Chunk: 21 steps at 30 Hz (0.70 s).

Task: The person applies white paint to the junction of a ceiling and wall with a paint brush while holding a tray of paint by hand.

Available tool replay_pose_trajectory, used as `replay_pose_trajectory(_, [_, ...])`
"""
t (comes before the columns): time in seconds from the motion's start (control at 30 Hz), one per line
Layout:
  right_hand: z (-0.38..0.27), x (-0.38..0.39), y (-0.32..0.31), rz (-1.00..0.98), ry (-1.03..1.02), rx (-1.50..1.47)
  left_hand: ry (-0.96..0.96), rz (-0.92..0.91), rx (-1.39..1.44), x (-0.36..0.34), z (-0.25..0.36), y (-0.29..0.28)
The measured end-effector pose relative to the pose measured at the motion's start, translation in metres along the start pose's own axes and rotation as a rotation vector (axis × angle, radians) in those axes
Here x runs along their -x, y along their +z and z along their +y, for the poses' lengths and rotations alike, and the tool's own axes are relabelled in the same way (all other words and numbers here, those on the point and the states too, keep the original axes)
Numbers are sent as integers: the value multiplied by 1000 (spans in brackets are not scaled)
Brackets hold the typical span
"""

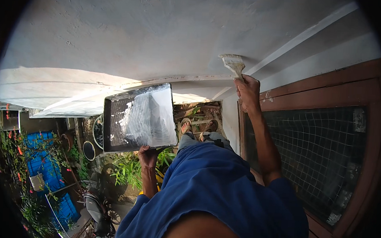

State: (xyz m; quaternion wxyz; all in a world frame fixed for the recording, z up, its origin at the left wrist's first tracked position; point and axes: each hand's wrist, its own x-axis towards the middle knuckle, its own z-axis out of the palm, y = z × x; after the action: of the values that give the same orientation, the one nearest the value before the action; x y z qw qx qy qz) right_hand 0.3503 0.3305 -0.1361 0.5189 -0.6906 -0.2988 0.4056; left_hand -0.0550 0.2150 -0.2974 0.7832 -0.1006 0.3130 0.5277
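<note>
A wide paintbrush (233, 65) is gripped by its handle in my right hand (248, 93), fingers closed round it. Its pale bristles are at the grey-white wall surface (160, 37), close to a raised ledge; whether they press on it I cannot tell. My left hand (148, 156) is closed on the near edge of a black paint tray (108, 128), partly hidden under it. White paint covers the tray's right side, and streaks and splashes spread over its ribbed left part.
A brown-framed window (319, 84) with wire mesh is close on my right. Far below, my sandalled feet (186, 126) stand on a narrow support. Green plants (131, 167), a parked motorcycle (94, 206) and a blue sheet (40, 155) are down at the left.
</note>
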Motion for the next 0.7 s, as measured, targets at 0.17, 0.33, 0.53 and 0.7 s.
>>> replay_pose_trajectory(0.17, [-101, 39, -9, -36, -214, -47, 4, -26, 19, -3, -5, 8])
replay_pose_trajectory(0.33, [-142, 63, 3, -35, -408, -90, 82, -17, 37, -12, -10, -20])
replay_pose_trajectory(0.53, [-58, 49, 55, -398, -386, 163, 72, -12, 83, -8, -21, -2])
replay_pose_trajectory(0.7, [-18, -17, 83, -557, -859, 611, 159, 37, 157, -21, -35, -20])
